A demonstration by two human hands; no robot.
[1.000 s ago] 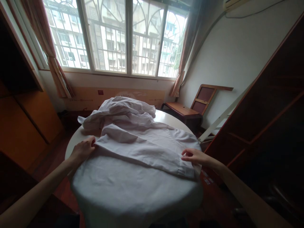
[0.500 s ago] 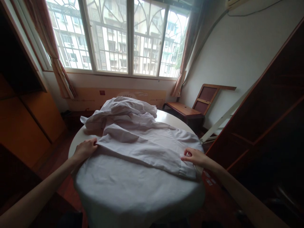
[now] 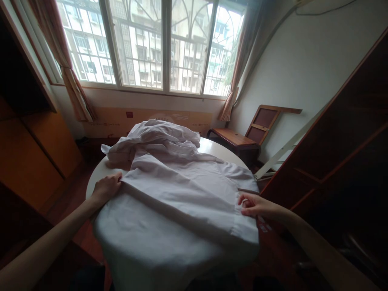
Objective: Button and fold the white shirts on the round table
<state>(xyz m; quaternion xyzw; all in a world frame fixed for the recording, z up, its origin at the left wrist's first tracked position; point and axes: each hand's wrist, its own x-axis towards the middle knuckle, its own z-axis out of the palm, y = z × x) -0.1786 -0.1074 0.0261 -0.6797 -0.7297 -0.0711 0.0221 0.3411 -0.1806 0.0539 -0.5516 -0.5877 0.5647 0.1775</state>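
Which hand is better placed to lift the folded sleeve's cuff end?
Probably the right hand: its fingers pinch the white shirt at the sleeve's cuff end. The left hand rests at the fold's opposite end, near the round table's edge.

Daylight pours through the barred window [image 3: 160, 44], curtains [image 3: 74, 89] tied at both sides. White wall [image 3: 303, 60] right, wooden chair [image 3: 242, 139] beneath, dark shelving [image 3: 342, 145] alongside, orange cabinet [image 3: 33, 157] left.

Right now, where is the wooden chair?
In the head view, the wooden chair stands at right, beyond the round table, below the window.
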